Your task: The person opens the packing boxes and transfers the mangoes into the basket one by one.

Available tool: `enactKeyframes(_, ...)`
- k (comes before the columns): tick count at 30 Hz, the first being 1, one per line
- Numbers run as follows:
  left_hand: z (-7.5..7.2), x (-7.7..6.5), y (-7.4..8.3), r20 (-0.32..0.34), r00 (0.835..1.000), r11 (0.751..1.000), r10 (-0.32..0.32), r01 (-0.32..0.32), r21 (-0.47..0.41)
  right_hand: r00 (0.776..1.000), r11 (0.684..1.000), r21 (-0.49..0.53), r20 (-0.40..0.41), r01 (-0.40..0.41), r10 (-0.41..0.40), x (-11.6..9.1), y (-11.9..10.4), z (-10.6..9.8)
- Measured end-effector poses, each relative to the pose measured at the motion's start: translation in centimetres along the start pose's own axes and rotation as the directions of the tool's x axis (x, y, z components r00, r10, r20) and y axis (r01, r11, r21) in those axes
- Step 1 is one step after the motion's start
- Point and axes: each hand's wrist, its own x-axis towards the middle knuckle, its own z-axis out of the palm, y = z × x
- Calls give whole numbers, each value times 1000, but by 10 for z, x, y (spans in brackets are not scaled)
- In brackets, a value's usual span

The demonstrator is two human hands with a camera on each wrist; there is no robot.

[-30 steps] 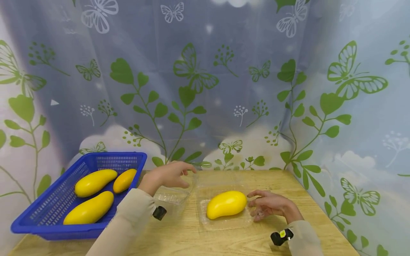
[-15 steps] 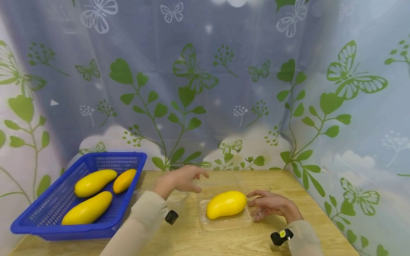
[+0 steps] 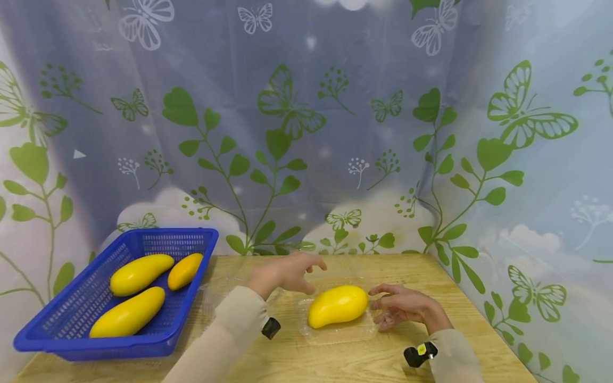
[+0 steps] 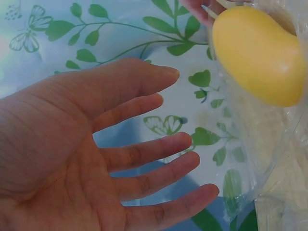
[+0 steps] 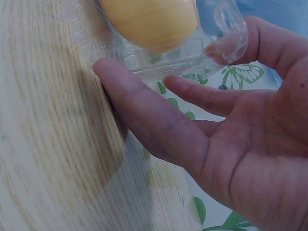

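Observation:
A yellow mango (image 3: 338, 307) lies in a clear plastic container (image 3: 335, 336) on the wooden table. My left hand (image 3: 286, 273) is raised just left of the mango, fingers loosely spread and holding nothing. In the left wrist view, the left palm (image 4: 86, 149) faces the camera and the mango (image 4: 260, 55) shows at upper right through clear plastic. My right hand (image 3: 407, 307) holds the container's right end. Up close, the right hand (image 5: 231, 125) has its fingers around the edge of the clear container (image 5: 168, 67), one fingertip seen through the plastic.
A blue perforated basket (image 3: 173, 340) stands at the left with three yellow mangoes (image 3: 127, 314) inside. Faint clear plastic (image 3: 210, 298) lies between basket and left sleeve. Behind the table (image 3: 431, 271) hangs a patterned curtain (image 3: 345, 159).
My left hand has moved right, from over the clear plastic beside the basket to near the mango. My right hand and the mango in its container have stayed in place.

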Motion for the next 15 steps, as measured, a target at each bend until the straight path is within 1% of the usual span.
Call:
enactKeyframes(5, 7, 7, 2, 7, 1000, 1000, 6, -6, 7, 1000, 1000, 3, -1, 2, -2, 0, 0, 0)
enactKeyframes(13, 13, 21, 3, 41, 999, 998, -25, 22, 58, 1000, 1000, 3, 0, 6, -6, 0, -1, 1)
enactKeyframes(15, 14, 24, 4, 51, 998, 998, -32, 29, 49, 1000, 1000, 5, 0, 4, -4, 1, -1, 1)
